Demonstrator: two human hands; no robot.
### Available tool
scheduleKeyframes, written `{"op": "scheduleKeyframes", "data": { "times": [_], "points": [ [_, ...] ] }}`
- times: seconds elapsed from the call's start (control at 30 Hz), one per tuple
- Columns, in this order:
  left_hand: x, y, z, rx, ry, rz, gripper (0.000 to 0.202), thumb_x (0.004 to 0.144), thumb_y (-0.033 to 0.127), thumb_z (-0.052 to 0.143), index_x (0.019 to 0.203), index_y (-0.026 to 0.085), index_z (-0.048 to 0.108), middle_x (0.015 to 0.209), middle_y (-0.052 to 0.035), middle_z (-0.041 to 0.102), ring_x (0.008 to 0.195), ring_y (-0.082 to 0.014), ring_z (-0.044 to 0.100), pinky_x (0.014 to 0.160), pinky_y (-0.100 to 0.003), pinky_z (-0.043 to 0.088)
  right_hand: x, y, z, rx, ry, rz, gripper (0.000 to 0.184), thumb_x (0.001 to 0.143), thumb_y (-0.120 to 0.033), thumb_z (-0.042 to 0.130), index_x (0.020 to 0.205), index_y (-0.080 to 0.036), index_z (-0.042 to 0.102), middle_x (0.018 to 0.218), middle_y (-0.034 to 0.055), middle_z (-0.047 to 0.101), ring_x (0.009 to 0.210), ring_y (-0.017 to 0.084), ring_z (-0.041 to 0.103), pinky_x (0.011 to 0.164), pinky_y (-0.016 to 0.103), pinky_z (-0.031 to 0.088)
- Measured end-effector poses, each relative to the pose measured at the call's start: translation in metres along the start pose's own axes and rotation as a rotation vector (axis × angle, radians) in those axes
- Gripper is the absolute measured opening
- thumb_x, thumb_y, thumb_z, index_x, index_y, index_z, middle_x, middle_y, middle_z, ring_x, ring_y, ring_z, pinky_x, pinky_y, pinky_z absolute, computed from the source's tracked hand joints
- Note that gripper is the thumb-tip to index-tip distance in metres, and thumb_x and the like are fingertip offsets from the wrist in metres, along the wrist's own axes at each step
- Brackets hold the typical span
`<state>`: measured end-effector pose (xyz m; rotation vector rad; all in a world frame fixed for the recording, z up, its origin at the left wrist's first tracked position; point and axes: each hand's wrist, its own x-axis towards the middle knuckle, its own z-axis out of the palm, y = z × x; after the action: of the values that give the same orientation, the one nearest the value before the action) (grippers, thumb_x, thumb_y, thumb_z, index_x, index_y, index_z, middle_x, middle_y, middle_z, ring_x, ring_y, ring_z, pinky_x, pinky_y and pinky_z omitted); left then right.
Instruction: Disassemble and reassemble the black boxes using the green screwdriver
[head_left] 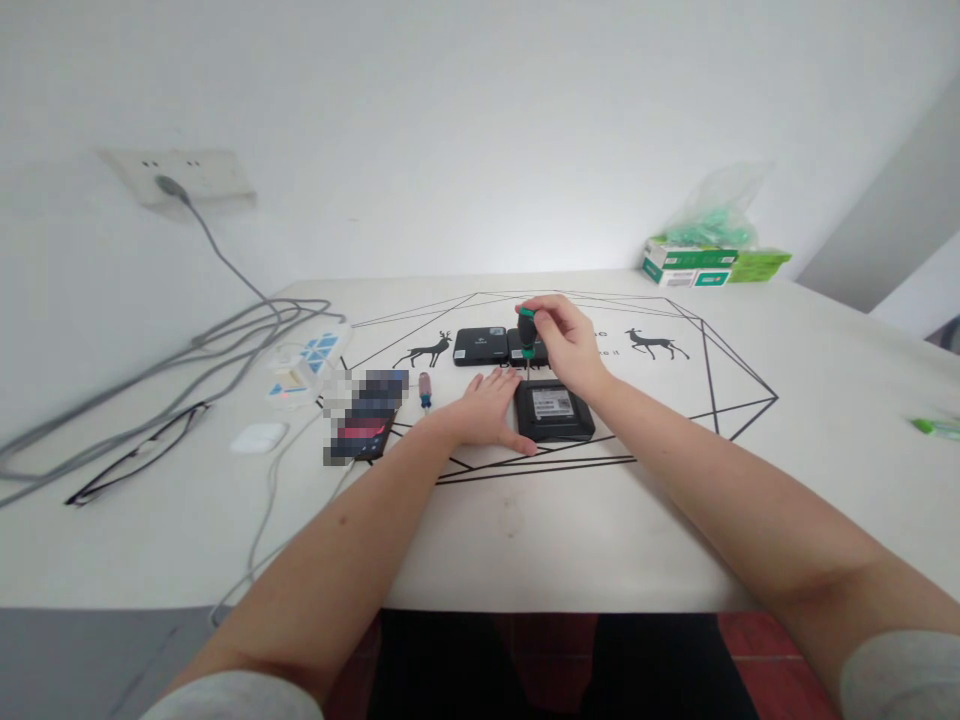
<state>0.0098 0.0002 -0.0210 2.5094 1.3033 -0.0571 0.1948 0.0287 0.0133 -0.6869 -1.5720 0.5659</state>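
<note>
My right hand [566, 340] grips the black and green handle of a screwdriver [528, 328], which stands upright. Its shaft points down at the far left corner of a black square box [556, 408] with a white label on top. Flat on the table beside the box's left side lies my left hand [491, 408], fingers stretched out and thumb at the box's near left corner. Behind them are two more black boxes, one [481, 346] in plain sight and the other [514, 347] partly hidden by the screwdriver and my right hand.
A second screwdriver [425, 391] and a phone [367, 418] lie left of my left hand. Farther left are a white case [259, 437], glasses [139, 455], a power strip [307, 365] and grey cables [259, 345]. Boxes with a plastic bag [712, 235] stand at the back right.
</note>
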Motion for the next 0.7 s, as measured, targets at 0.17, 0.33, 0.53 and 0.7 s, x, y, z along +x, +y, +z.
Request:
{"op": "scheduleKeyframes", "data": {
  "times": [0.17, 0.33, 0.53, 0.7],
  "points": [
    [-0.0003, 0.0003, -0.0003, 0.007, 0.003, -0.006, 0.149, 0.064, 0.097, 0.066, 0.172, 0.011, 0.012, 0.179, -0.0246, 0.009, 0.167, -0.0425, 0.002, 0.134, -0.057, 0.003, 0.0011, 0.0022, 0.0005, -0.058, -0.027, -0.049, 0.032, 0.098, -0.056, 0.060, 0.111, -0.027, 0.064, 0.097, 0.0035, 0.065, 0.086, 0.019, 0.062, 0.078, 0.037, 0.058],
    [0.0002, -0.0010, 0.0005, 0.002, -0.006, -0.003, 0.147, 0.064, 0.097, 0.066, 0.171, 0.011, 0.013, 0.179, -0.0243, 0.009, 0.167, -0.0427, 0.003, 0.134, -0.058, 0.004, 0.0034, 0.0076, 0.0016, -0.058, -0.039, -0.063, 0.024, 0.093, -0.041, 0.070, 0.110, -0.027, 0.060, 0.083, -0.0027, 0.050, 0.071, 0.015, 0.049, 0.072, 0.035, 0.053],
    [-0.0005, -0.0001, 0.0004, 0.010, 0.018, 0.001, 0.146, 0.064, 0.096, 0.068, 0.170, 0.012, 0.014, 0.178, -0.0262, 0.012, 0.167, -0.0437, 0.006, 0.133, -0.060, 0.007, 0.0050, 0.0088, 0.0031, -0.060, -0.057, -0.032, 0.032, 0.087, -0.041, 0.076, 0.112, -0.028, 0.060, 0.115, 0.0040, 0.063, 0.088, 0.018, 0.058, 0.069, 0.033, 0.053],
    [-0.0022, 0.0043, -0.0022, 0.012, 0.068, -0.031, 0.126, 0.072, 0.085, 0.071, 0.165, 0.012, 0.027, 0.176, -0.0261, 0.022, 0.165, -0.0442, 0.016, 0.133, -0.058, 0.014, 0.0100, 0.0002, -0.0010, -0.032, -0.053, -0.040, 0.033, 0.086, -0.030, 0.074, 0.116, -0.029, 0.061, 0.117, 0.0033, 0.065, 0.086, 0.016, 0.061, 0.068, 0.033, 0.054]
  ]
}}
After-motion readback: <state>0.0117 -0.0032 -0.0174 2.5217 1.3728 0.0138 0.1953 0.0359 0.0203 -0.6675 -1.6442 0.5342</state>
